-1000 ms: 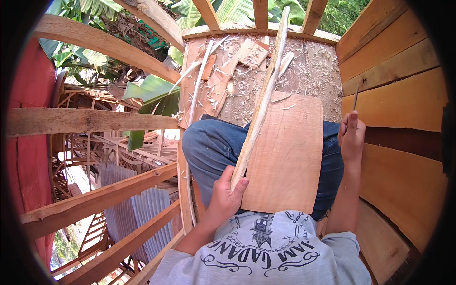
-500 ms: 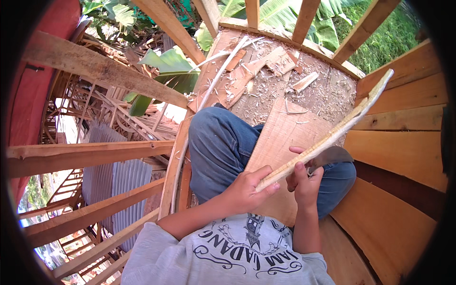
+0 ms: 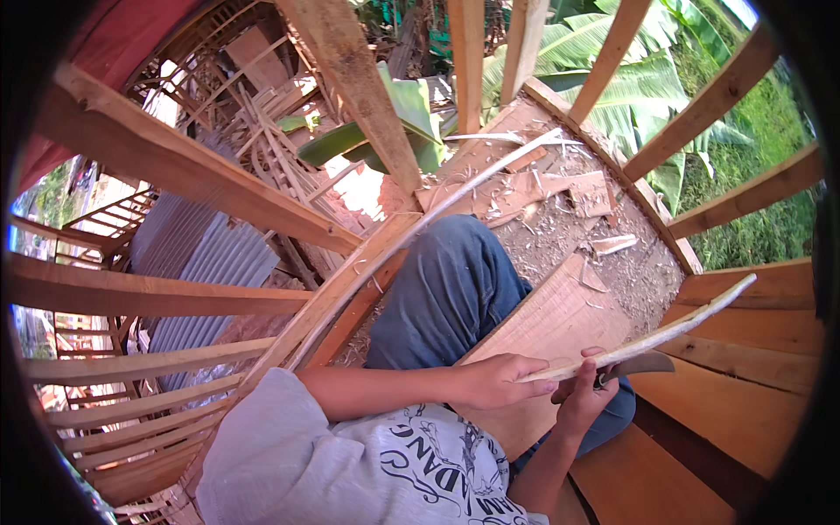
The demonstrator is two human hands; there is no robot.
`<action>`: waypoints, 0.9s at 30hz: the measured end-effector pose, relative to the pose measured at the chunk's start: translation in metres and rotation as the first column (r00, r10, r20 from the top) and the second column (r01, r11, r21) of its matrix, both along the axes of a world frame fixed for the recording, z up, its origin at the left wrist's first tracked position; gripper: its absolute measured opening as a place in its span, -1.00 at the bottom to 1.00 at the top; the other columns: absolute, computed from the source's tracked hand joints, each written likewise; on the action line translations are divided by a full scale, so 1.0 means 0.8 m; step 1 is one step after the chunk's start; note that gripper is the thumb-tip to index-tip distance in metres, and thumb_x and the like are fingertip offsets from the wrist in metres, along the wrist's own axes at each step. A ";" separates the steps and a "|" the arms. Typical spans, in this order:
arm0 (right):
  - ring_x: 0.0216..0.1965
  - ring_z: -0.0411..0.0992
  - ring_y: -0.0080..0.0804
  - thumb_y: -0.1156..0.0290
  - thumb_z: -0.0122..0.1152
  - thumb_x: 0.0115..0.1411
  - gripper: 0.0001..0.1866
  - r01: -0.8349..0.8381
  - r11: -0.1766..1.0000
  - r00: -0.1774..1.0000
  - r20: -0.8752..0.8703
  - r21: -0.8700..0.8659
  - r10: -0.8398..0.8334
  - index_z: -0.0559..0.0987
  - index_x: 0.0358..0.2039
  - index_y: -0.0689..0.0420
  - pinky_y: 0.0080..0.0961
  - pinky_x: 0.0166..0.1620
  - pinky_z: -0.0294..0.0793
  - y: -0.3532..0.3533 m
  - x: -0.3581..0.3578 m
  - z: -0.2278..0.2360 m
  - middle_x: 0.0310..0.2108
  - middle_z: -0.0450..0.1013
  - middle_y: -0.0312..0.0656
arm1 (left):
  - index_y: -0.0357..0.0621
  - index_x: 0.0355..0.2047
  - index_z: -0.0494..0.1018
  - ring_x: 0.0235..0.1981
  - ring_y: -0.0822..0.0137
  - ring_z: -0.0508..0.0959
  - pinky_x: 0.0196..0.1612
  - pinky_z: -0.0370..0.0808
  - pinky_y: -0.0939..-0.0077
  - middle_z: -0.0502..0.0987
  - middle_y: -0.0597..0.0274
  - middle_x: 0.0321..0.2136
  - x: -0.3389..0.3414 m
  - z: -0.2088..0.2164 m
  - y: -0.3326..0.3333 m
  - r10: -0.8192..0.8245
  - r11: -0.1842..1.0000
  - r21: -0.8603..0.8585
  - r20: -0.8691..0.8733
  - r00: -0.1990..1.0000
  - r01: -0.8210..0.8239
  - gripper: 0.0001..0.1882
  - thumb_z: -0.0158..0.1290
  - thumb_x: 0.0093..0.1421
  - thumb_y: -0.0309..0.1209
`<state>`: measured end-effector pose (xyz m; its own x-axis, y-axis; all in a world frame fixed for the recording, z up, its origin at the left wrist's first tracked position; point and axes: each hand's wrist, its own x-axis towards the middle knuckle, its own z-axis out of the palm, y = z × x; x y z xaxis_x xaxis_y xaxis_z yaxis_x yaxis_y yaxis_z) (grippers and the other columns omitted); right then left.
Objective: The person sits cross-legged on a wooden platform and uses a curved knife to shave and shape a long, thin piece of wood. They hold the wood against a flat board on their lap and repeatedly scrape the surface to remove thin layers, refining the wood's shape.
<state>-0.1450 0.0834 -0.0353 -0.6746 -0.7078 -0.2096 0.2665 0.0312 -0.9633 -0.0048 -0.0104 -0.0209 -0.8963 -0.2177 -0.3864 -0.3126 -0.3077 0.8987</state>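
Observation:
A pale, slightly bent strip of wood slants out to the right over my lap. My left hand is closed around its near end. In my right hand is a knife with a dark, curved blade, which lies just under and beside the strip. Fingers of that hand also touch the strip, and most of the knife's handle is hidden in the palm. Beneath both hands a flat wooden board rests by my bent leg in blue jeans.
Wood shavings and offcuts litter the floor ahead. A long thin pale strip leans along the left edge. Slatted rails and a plank wall enclose me. Beyond are corrugated sheets and broad leaves.
My view has turned, so the surroundings shift in the picture. The strip now lies flatter, its far end lower, and both hands sit lower. The knife remains in my right hand.

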 end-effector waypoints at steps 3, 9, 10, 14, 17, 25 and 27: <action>-0.69 0.17 -0.79 0.43 0.21 0.16 -0.84 -0.068 0.996 0.997 -0.034 0.056 0.070 0.48 -0.31 0.24 -0.79 -0.64 0.08 -0.002 -0.005 0.005 -0.64 0.31 -0.44 | -0.22 -0.27 0.43 -0.55 0.59 0.30 -0.47 0.27 0.60 0.33 0.41 -0.62 -0.003 0.001 -0.001 0.055 0.998 0.001 0.026 0.998 -0.055 -0.67 -0.11 0.30 -0.17; -0.57 0.22 -0.81 0.43 0.26 0.13 -0.82 -0.108 0.994 0.994 -0.025 0.031 0.109 0.53 -0.30 0.25 -0.80 -0.52 0.14 0.008 -0.019 0.012 -0.58 0.35 -0.45 | -0.17 -0.35 0.30 -0.58 0.57 0.33 -0.48 0.29 0.62 0.27 0.44 -0.64 -0.013 -0.019 0.000 -0.021 0.903 0.423 -0.135 0.991 0.077 -0.82 -0.13 0.30 -0.31; -0.57 0.23 -0.81 0.43 0.26 0.14 -0.82 -0.088 0.996 0.996 -0.004 0.032 0.088 0.53 -0.30 0.25 -0.81 -0.52 0.15 0.011 -0.019 0.008 -0.58 0.36 -0.45 | -0.17 -0.35 0.30 -0.57 0.57 0.34 -0.47 0.30 0.62 0.28 0.42 -0.63 -0.014 -0.012 -0.001 -0.056 0.903 0.418 -0.122 0.991 0.102 -0.82 -0.11 0.29 -0.32; -0.56 0.24 -0.81 0.40 0.25 0.15 -0.80 -0.063 0.996 0.998 0.024 0.060 0.062 0.53 -0.30 0.25 -0.81 -0.51 0.15 0.020 -0.025 0.000 -0.58 0.37 -0.44 | -0.15 -0.33 0.28 -0.57 0.59 0.33 -0.47 0.31 0.63 0.29 0.43 -0.58 -0.012 -0.008 -0.005 -0.194 0.931 0.310 -0.032 0.980 0.195 -0.85 -0.05 0.25 -0.35; -0.57 0.21 -0.80 0.30 0.22 0.18 -0.75 -0.054 0.994 0.997 -0.044 0.097 0.058 0.53 -0.33 0.26 -0.77 -0.53 0.13 0.021 -0.028 0.003 -0.59 0.35 -0.45 | -0.15 -0.33 0.29 -0.58 0.61 0.32 -0.49 0.31 0.65 0.30 0.45 -0.55 -0.018 0.005 -0.005 -0.173 0.966 0.203 0.045 0.984 0.160 -0.84 -0.01 0.24 -0.35; -0.72 0.27 -0.48 0.08 0.18 0.15 -0.58 -0.157 0.905 0.870 -0.378 0.396 0.317 0.51 -0.54 0.25 -0.51 -0.61 0.22 0.046 -0.035 0.016 -0.79 0.26 -0.19 | -0.37 -0.15 0.27 -0.55 0.52 0.38 -0.50 0.34 0.56 0.43 0.20 -0.56 -0.034 0.007 -0.002 0.119 0.955 -0.270 -0.036 0.992 -0.124 -0.67 0.05 0.18 -0.41; -0.73 0.36 -0.27 0.08 0.20 0.12 -0.59 -0.162 0.854 0.792 -0.450 0.495 0.412 0.52 -0.55 0.22 -0.43 -0.60 0.28 0.052 -0.029 0.016 -0.77 0.31 -0.09 | -0.39 -0.16 0.25 -0.55 0.52 0.41 -0.51 0.35 0.54 0.45 0.15 -0.56 -0.039 0.012 -0.005 0.152 0.921 -0.354 -0.064 0.986 -0.165 -0.69 0.05 0.16 -0.45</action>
<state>-0.1684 0.1251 -0.0225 -0.5429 -0.8151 -0.2022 -0.3604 0.4436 -0.8206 -0.0362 -0.0144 -0.0112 -0.8501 -0.4757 -0.2259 -0.2530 -0.0073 0.9674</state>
